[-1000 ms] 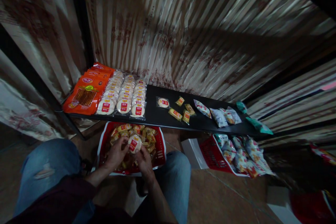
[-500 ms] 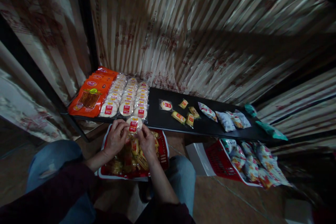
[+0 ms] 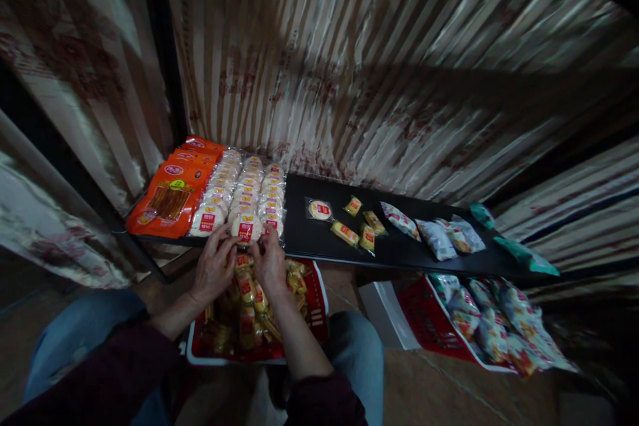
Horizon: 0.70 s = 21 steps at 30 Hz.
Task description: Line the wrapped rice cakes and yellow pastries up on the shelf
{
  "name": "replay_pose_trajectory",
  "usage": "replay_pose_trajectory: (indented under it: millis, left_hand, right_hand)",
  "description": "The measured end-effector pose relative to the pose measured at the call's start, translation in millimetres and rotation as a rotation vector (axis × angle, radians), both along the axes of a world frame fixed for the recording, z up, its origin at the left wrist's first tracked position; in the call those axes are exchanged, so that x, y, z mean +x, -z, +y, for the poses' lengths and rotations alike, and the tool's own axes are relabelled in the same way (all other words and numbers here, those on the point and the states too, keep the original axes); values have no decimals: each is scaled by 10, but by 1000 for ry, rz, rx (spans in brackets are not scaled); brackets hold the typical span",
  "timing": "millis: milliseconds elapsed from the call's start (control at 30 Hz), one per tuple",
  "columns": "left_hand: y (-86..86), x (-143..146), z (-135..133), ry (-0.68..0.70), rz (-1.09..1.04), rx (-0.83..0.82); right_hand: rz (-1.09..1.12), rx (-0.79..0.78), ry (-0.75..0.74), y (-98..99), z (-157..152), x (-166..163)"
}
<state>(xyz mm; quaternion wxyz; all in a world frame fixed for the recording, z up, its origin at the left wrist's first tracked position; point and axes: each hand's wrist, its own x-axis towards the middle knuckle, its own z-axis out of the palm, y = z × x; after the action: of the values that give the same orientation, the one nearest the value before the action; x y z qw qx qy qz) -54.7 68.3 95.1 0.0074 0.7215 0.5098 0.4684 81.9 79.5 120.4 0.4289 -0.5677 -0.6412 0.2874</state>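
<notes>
Between both hands is a round white rice cracker packet [image 3: 245, 229] with a red and yellow label, at the front end of the middle row. My left hand [image 3: 217, 265] pinches its left edge, and my right hand [image 3: 270, 266] has its fingers closed at the right edge. Overlapping rows of the same cracker packets [image 3: 272, 194] lie on the black shelf [image 3: 304, 243], beside orange snack bags [image 3: 172, 190]. Below my hands sits a red basket [image 3: 319, 309] holding small yellow-wrapped snacks [image 3: 247, 319].
On the shelf to the right lie a single cracker packet [image 3: 319, 210], several small yellow packets [image 3: 344, 233], white pouches [image 3: 436, 239] and green packets [image 3: 526, 256]. A second red basket [image 3: 429, 316] of pouches stands at the lower right, next to a white box [image 3: 384, 313]. A striped curtain [image 3: 319, 66] hangs behind.
Both hands have carried the cracker packet from above the basket, a little left and onto the front of the middle row. The view has shifted slightly.
</notes>
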Motion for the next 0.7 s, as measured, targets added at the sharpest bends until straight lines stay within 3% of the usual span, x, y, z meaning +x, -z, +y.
replay_pose_trajectory:
  millis: [267,700]
  left_hand:
    - [157,-71,66,-30,103,-27]
    - [193,-54,140,-88,211,-37]
  right_hand:
    - [-126,-7,-13,71,104,-47]
    - [-535,-165,26,-102,175,-53]
